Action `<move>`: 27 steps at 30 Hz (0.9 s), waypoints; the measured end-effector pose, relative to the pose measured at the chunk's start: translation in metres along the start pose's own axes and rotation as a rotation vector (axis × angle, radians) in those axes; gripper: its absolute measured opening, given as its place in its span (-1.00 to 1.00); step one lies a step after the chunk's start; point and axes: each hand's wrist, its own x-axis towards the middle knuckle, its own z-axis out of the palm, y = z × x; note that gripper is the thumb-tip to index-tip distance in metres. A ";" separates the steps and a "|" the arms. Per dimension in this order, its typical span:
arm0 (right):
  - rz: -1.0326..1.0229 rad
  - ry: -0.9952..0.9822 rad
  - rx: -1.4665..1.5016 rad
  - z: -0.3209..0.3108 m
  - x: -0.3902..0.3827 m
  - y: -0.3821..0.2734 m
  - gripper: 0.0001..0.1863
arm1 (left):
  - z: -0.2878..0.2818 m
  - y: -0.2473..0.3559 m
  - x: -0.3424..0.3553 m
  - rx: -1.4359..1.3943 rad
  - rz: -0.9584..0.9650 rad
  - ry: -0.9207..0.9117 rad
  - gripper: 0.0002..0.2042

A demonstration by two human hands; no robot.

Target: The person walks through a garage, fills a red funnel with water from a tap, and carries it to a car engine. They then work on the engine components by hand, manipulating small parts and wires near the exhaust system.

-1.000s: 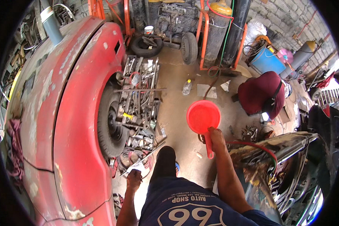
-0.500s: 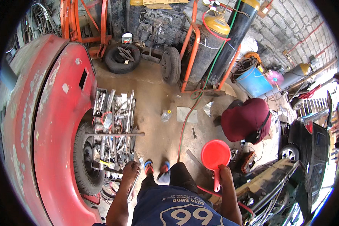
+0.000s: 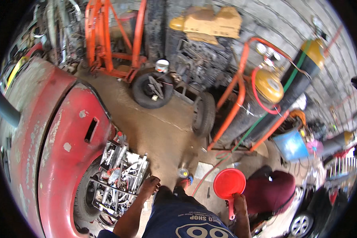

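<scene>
In my right hand is the handle of a red plastic dipper. Its round bowl faces up and points away from me, and I see no contents in it. My left hand hangs beside my leg, its fingers loosely bent and a little apart, with nothing in them. Nearest to that hand is a metal rack of tools, heaped with wrenches and sockets, beside the red car body.
The red car body fills the left side. Ahead lie a flat tire, an upright wheel and an orange cart with gas cylinders. A hose crosses the floor. A person in maroon crouches at right.
My view has tilted up and shifted, and I have stepped forward toward the tires. The dipper stays in my right hand; my left hand has swung forward past the tool rack.
</scene>
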 end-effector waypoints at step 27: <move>-0.251 -0.592 -0.277 0.583 0.360 -0.540 -0.76 | -0.227 0.486 0.335 -0.535 0.312 0.219 -0.77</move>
